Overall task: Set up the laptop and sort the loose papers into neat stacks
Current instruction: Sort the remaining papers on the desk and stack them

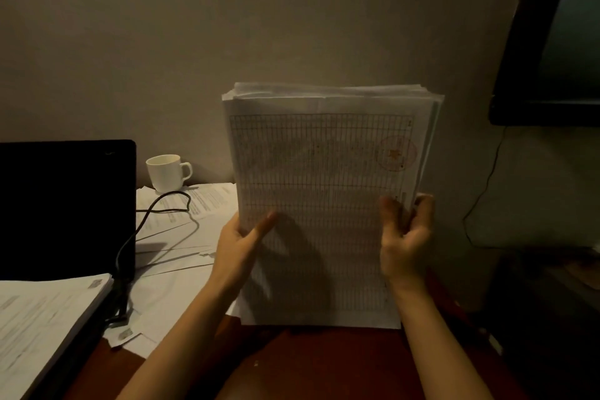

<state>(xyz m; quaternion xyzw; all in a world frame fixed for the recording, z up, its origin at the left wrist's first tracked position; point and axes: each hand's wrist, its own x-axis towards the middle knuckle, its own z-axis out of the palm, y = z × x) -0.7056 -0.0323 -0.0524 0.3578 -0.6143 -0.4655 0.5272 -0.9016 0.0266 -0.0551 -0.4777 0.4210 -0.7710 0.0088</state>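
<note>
1. Left hand (238, 245): you gripped the left edge of the paper stack (324, 204), thumb laid across the front sheet, the other fingers hidden behind it.

2. Right hand (404, 239): blurred. Your thumb lay on the front sheet near the right edge and the fingers curled round that edge to the back, so this hand held the stack too.

3. Paper stack: a thick sheaf, upright, its bottom edge down on the reddish-brown desk (324, 364). The front sheet carried a fine printed grid and a round red stamp (396, 153) at upper right. The top edges were uneven, some sheets standing higher than others.

4. Second sheaf (45, 315): at near left, lying flat, apparently on the laptop's base, though the keyboard could not be seen under it.

5. Laptop (65, 208): open, its dark screen standing behind that sheaf at the left edge of view.

6. Black cable (130, 243): plugged in at the laptop's right side, looping back over the loose sheets.

7. Loose papers (181, 237): spread overlapping on the desk between the laptop and your held stack; the stack hid their right part.

8. White cup (167, 172): upright on the far papers, close to the wall (227, 26), handle to the right.

9. Dark screen (558, 42): mounted at upper right, a thin wire (480, 198) hanging below it.
</note>
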